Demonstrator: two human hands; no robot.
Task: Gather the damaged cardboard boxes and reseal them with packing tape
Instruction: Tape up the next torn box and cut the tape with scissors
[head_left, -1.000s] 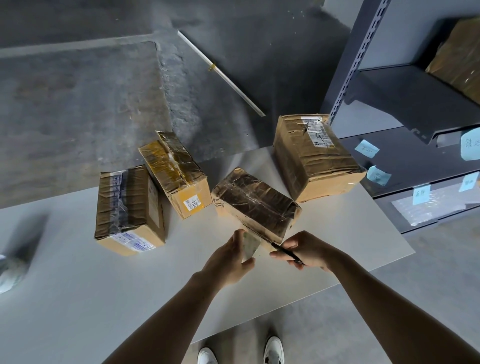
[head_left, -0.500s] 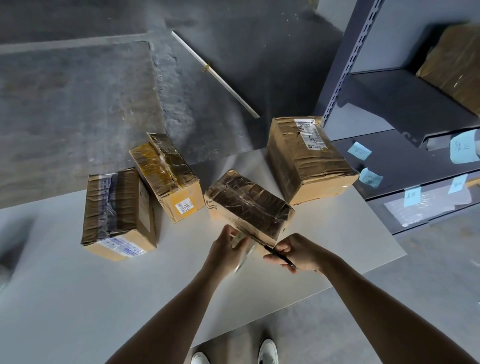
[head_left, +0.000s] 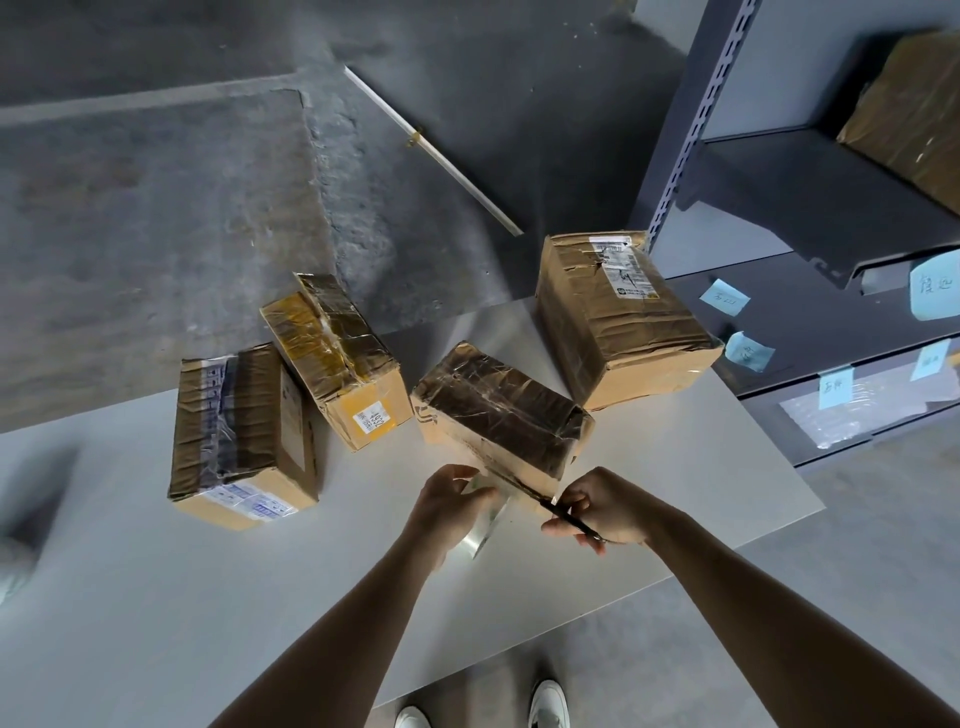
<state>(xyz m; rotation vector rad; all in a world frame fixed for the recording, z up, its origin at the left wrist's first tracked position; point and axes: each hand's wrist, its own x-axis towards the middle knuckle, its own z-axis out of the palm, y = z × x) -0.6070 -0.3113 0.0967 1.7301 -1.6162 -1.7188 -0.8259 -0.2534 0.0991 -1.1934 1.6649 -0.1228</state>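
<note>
Here, your table (head_left: 675, 493) carries four cartons gathered close together, which I judge keeps each one within reach for taping. The dark-taped box (head_left: 498, 410) sits nearest you, turned cornerwise, so its near lower edge faces your hands. Beyond and right of that box stands the metal shelving rack (head_left: 670, 156), close to the table's corner; it could crowd your elbow if you swing wide that way.

The largest carton (head_left: 618, 322), crumpled and labelled, stands just right of the dark-taped box. The yellow-taped carton (head_left: 332, 353) lies just to its left, and the blue-labelled carton (head_left: 234, 431) lies farther left again. None of them blocks the near edge you are working.

Your left hand (head_left: 452, 504) is closed on a clear tape strip (head_left: 485, 525) just in front of that box, apparently holding it taut. Your right hand (head_left: 602, 506) is wrapped round a slim dark cutter (head_left: 566, 514), whose tip meets the box's near bottom corner, probably to sever the strip. Keep the blade away from your left fingers, which lie near it.

Blue paper notes (head_left: 724, 297) are stuck to the rack, right of the box.
</note>
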